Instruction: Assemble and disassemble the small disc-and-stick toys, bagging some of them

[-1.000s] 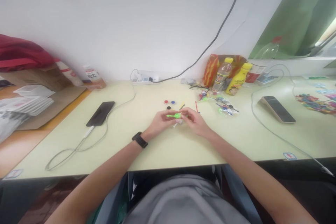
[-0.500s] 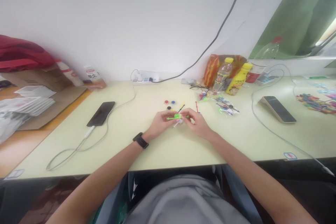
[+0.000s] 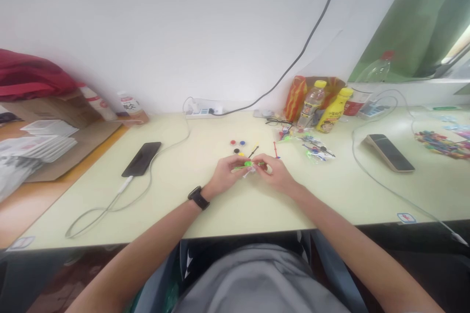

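My two hands meet over the middle of the pale green desk [image 3: 205, 215]. My left hand [image 3: 224, 173], with a black watch on its wrist, pinches one end of a small bright green plastic toy piece [image 3: 248, 163]. My right hand [image 3: 273, 172] pinches the other end of it, fingers closed. A small white bit shows just under the green piece. Beyond my hands lie red, blue and black small round caps [image 3: 237, 145] and thin red and black sticks [image 3: 273, 148].
A black phone [image 3: 141, 158] on a white cable lies left; a second phone [image 3: 389, 152] lies right. Clear bags of coloured toy parts [image 3: 312, 146], glasses, yellow-capped bottles [image 3: 330, 110] and a power strip [image 3: 201, 109] stand at the back. More coloured parts [image 3: 440, 144] lie far right.
Both hands stay together; the green piece has turned in my fingers, its long part now less exposed. My left wrist has shifted slightly.
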A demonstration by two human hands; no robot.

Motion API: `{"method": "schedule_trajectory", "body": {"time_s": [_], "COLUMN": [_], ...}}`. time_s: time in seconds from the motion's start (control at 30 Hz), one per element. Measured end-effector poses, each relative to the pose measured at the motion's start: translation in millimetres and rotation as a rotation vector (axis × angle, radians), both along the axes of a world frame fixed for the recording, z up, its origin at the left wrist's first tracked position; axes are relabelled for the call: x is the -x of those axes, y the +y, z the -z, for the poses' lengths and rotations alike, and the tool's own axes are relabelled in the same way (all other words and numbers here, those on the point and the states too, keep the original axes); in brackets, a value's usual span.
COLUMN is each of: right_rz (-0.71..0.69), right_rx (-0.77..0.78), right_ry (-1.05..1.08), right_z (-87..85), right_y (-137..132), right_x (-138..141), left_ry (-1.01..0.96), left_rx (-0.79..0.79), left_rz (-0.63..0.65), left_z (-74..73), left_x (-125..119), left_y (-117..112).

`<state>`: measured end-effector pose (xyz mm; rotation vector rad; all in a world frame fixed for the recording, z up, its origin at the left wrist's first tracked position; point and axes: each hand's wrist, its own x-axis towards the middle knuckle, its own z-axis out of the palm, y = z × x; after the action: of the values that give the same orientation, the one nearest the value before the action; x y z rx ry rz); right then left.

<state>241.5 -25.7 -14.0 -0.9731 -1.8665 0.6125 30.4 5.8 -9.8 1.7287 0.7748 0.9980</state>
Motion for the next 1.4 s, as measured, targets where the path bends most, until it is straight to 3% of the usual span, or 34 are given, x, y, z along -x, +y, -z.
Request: {"method": "schedule_trajectory", "body": {"time_s": [0.23, 0.6, 0.87, 1.13, 1.4], "right_rz": [0.081, 0.048, -0.001, -0.078, 0.108], "right_rx": [0.021, 0.100, 0.148, 0.194, 0.034], "right_ry": [0.004, 0.042, 0.065, 0.203, 0.277], "right_z": [2.1, -3.4, -4.4, -6.1, -4.7], "right_y": [2, -1, 2, 10, 7], "right_x": [1, 1, 0, -9, -11], "left_ry": [0.019, 0.179, 0.060, -0.138, -0.228], "left_rx": [-0.160, -0.304, -0.204, 0.190, 0.314], "left_rz": [-0.054, -0.096, -0.027, 0.196, 0.027], "left_z": [2.5, -4.8, -1.0, -7.0, 1.1], "left_x": [1, 7, 6, 6, 6], "left_y": [0, -4, -2, 4, 13]}}
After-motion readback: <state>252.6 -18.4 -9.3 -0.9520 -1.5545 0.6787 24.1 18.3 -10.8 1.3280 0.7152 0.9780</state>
